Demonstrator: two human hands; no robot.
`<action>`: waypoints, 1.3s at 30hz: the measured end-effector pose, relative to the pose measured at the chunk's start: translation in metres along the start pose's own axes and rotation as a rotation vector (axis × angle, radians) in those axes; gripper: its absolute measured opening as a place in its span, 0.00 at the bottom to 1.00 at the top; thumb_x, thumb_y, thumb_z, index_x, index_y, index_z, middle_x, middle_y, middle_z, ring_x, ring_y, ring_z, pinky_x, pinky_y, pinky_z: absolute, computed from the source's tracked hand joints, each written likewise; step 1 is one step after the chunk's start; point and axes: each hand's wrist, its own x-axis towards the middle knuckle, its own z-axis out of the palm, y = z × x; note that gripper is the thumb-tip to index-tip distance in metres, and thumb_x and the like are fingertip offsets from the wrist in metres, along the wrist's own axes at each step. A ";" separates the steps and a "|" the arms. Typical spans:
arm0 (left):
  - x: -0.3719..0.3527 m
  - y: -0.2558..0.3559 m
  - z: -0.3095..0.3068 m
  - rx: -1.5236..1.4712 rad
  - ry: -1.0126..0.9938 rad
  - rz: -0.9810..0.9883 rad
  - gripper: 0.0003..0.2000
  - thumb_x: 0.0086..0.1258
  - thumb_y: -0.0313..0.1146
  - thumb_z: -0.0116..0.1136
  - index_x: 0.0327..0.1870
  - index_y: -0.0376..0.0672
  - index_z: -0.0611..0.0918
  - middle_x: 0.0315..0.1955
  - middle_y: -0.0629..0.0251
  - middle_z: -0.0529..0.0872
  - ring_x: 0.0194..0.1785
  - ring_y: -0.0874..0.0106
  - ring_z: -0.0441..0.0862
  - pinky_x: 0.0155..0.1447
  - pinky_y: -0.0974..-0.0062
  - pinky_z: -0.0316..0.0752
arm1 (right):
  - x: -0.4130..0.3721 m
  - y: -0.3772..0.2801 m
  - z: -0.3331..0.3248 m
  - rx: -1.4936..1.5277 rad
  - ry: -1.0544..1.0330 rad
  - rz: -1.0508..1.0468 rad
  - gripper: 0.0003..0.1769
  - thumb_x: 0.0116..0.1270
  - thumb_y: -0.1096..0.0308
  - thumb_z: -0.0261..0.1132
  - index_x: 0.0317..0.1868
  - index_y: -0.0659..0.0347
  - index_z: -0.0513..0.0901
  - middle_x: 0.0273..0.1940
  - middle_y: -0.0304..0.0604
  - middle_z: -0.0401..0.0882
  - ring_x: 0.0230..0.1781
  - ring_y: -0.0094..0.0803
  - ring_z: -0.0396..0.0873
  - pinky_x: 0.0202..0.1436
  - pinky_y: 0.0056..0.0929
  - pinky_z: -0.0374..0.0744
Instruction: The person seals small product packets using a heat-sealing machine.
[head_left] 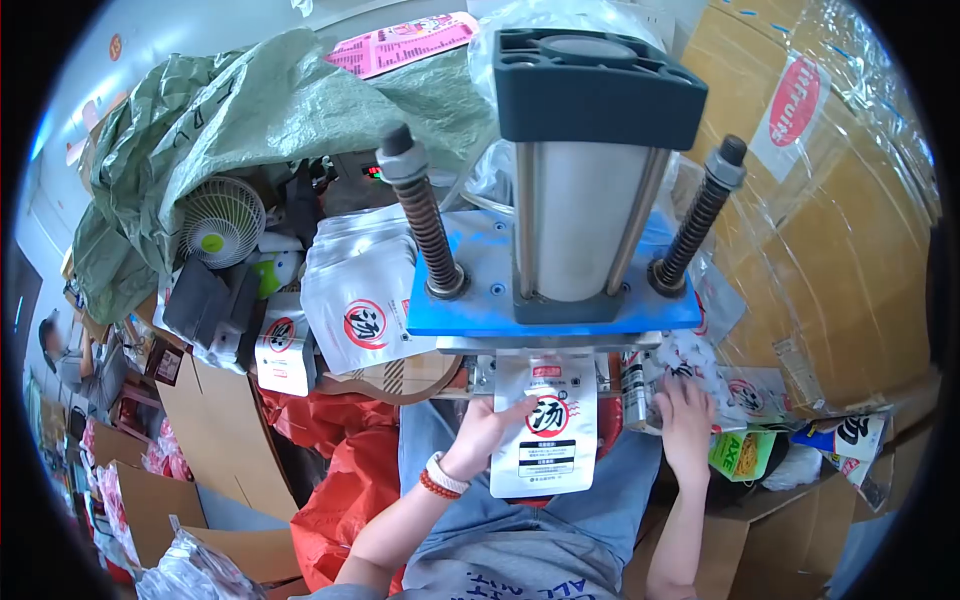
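A white pouch (pixel 546 465) with a red ring and a large black character hangs down before the press (pixel 590 220), its upper edge under the press's front plate. My left hand (pixel 478 440), wearing bracelets, pinches the pouch's left side, thumb across its face. My right hand (pixel 686 415) lies with fingers spread on a printed plastic packet (pixel 690 360) right of the press. What lies under those fingers is partly hidden. A stack of similar silver-white pouches (pixel 350 270) sits left of the press.
Two spring-loaded posts (pixel 430 225) rise from the press's blue plate (pixel 470 300). A fan (pixel 222 222) and green sacking (pixel 270 110) are at the left. A large cardboard box (pixel 830 240) stands at the right. Red plastic (pixel 350 480) hangs beside my legs. Another person (pixel 70 350) is at far left.
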 end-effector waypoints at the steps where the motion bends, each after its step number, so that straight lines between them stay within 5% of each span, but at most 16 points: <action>1: -0.006 0.010 0.008 0.037 0.045 0.010 0.13 0.72 0.33 0.65 0.50 0.32 0.84 0.40 0.63 0.90 0.41 0.75 0.87 0.46 0.75 0.82 | -0.006 0.002 -0.002 0.045 -0.106 0.033 0.14 0.75 0.66 0.55 0.52 0.65 0.80 0.47 0.51 0.78 0.53 0.50 0.73 0.64 0.46 0.64; 3: -0.006 0.024 -0.007 0.375 0.040 -0.023 0.16 0.72 0.34 0.66 0.53 0.32 0.83 0.43 0.63 0.89 0.44 0.76 0.86 0.49 0.77 0.80 | -0.016 -0.003 -0.011 0.112 -0.187 0.019 0.13 0.75 0.66 0.56 0.52 0.64 0.80 0.47 0.50 0.78 0.52 0.49 0.74 0.65 0.46 0.64; 4: -0.002 0.025 -0.025 0.463 0.057 0.240 0.31 0.67 0.47 0.70 0.62 0.31 0.76 0.55 0.50 0.84 0.56 0.66 0.82 0.61 0.65 0.76 | -0.017 -0.004 -0.017 0.167 -0.248 0.020 0.13 0.75 0.66 0.57 0.52 0.63 0.81 0.47 0.49 0.78 0.52 0.48 0.74 0.65 0.47 0.63; 6: -0.003 0.049 -0.063 1.305 0.599 0.681 0.46 0.60 0.57 0.71 0.72 0.33 0.66 0.69 0.42 0.71 0.73 0.54 0.68 0.74 0.51 0.61 | -0.018 0.000 -0.024 0.222 -0.198 -0.042 0.12 0.74 0.68 0.57 0.52 0.62 0.81 0.46 0.49 0.78 0.52 0.46 0.75 0.64 0.44 0.65; 8: -0.006 0.066 -0.100 1.895 0.795 0.604 0.55 0.53 0.63 0.71 0.77 0.40 0.59 0.75 0.45 0.61 0.80 0.49 0.52 0.78 0.40 0.45 | -0.021 0.002 -0.029 0.281 -0.151 -0.102 0.12 0.73 0.70 0.57 0.52 0.62 0.82 0.46 0.49 0.78 0.51 0.45 0.76 0.64 0.41 0.67; 11: -0.025 0.043 -0.145 1.845 0.385 0.536 0.53 0.51 0.54 0.75 0.78 0.45 0.59 0.76 0.56 0.63 0.80 0.57 0.55 0.77 0.40 0.49 | -0.013 0.001 -0.040 0.580 -0.194 0.040 0.12 0.70 0.76 0.59 0.53 0.63 0.81 0.46 0.48 0.79 0.48 0.44 0.78 0.59 0.37 0.73; 12: -0.032 0.036 -0.147 1.715 0.390 0.719 0.38 0.54 0.38 0.74 0.70 0.45 0.73 0.65 0.56 0.78 0.71 0.59 0.73 0.71 0.53 0.67 | -0.013 -0.004 -0.045 0.569 -0.039 -0.036 0.15 0.68 0.79 0.60 0.54 0.64 0.81 0.46 0.49 0.80 0.48 0.44 0.78 0.57 0.35 0.74; 15: -0.063 0.034 -0.130 1.448 0.557 0.809 0.16 0.56 0.17 0.63 0.43 0.45 0.90 0.28 0.56 0.88 0.33 0.64 0.89 0.37 0.70 0.80 | -0.025 -0.032 -0.068 0.618 0.187 -0.094 0.14 0.63 0.83 0.63 0.49 0.66 0.82 0.48 0.51 0.81 0.47 0.44 0.81 0.53 0.35 0.79; 17: -0.085 0.038 -0.109 1.216 0.545 0.691 0.15 0.58 0.19 0.65 0.47 0.43 0.89 0.30 0.54 0.88 0.32 0.72 0.87 0.34 0.76 0.77 | -0.036 -0.059 -0.078 1.137 0.377 -0.145 0.07 0.64 0.76 0.69 0.42 0.65 0.80 0.47 0.52 0.83 0.46 0.44 0.84 0.51 0.39 0.81; 20: -0.108 0.037 -0.046 1.123 0.408 0.929 0.12 0.55 0.21 0.69 0.42 0.42 0.90 0.35 0.61 0.91 0.36 0.73 0.88 0.38 0.80 0.79 | -0.037 -0.099 -0.082 1.096 0.306 -0.439 0.21 0.50 0.65 0.82 0.39 0.62 0.81 0.39 0.46 0.88 0.41 0.49 0.88 0.44 0.45 0.87; 22: -0.125 0.042 -0.014 1.281 0.204 1.073 0.16 0.51 0.22 0.68 0.43 0.47 0.89 0.40 0.66 0.91 0.47 0.65 0.90 0.47 0.71 0.86 | -0.026 -0.119 -0.082 0.805 0.134 -0.713 0.16 0.52 0.70 0.80 0.42 0.55 0.86 0.43 0.40 0.89 0.46 0.39 0.88 0.50 0.39 0.86; 29: -0.174 0.067 0.022 1.245 -0.383 1.104 0.12 0.65 0.30 0.62 0.48 0.38 0.88 0.45 0.61 0.90 0.49 0.66 0.89 0.50 0.74 0.86 | -0.053 -0.104 -0.113 1.222 -0.048 -1.099 0.16 0.60 0.75 0.72 0.48 0.55 0.81 0.59 0.47 0.83 0.55 0.40 0.84 0.54 0.35 0.80; 32: -0.161 0.035 0.007 1.072 -0.473 0.943 0.13 0.68 0.31 0.61 0.51 0.37 0.87 0.50 0.60 0.89 0.52 0.64 0.88 0.54 0.74 0.85 | -0.063 -0.101 -0.110 0.981 0.011 -0.975 0.14 0.64 0.70 0.70 0.50 0.57 0.82 0.58 0.47 0.83 0.57 0.40 0.83 0.57 0.44 0.79; 33: -0.158 0.027 0.001 0.935 -0.510 0.820 0.13 0.69 0.31 0.60 0.51 0.36 0.87 0.51 0.59 0.89 0.53 0.63 0.88 0.55 0.73 0.84 | -0.080 -0.097 -0.097 0.910 0.007 -0.896 0.17 0.65 0.65 0.69 0.53 0.60 0.83 0.58 0.51 0.83 0.59 0.46 0.80 0.57 0.58 0.75; 35: -0.158 0.015 -0.007 0.694 -0.554 0.652 0.14 0.70 0.30 0.59 0.53 0.34 0.86 0.53 0.57 0.88 0.56 0.60 0.86 0.60 0.69 0.82 | -0.100 -0.079 -0.078 0.938 0.070 -0.626 0.23 0.54 0.53 0.81 0.44 0.55 0.85 0.46 0.47 0.87 0.48 0.43 0.85 0.51 0.36 0.82; 39: -0.158 -0.004 -0.024 0.558 -0.564 0.490 0.16 0.69 0.28 0.59 0.56 0.34 0.85 0.54 0.55 0.87 0.57 0.58 0.85 0.62 0.67 0.80 | -0.098 -0.053 -0.020 1.136 -0.236 0.090 0.23 0.61 0.56 0.75 0.50 0.61 0.82 0.46 0.46 0.86 0.47 0.44 0.85 0.54 0.37 0.80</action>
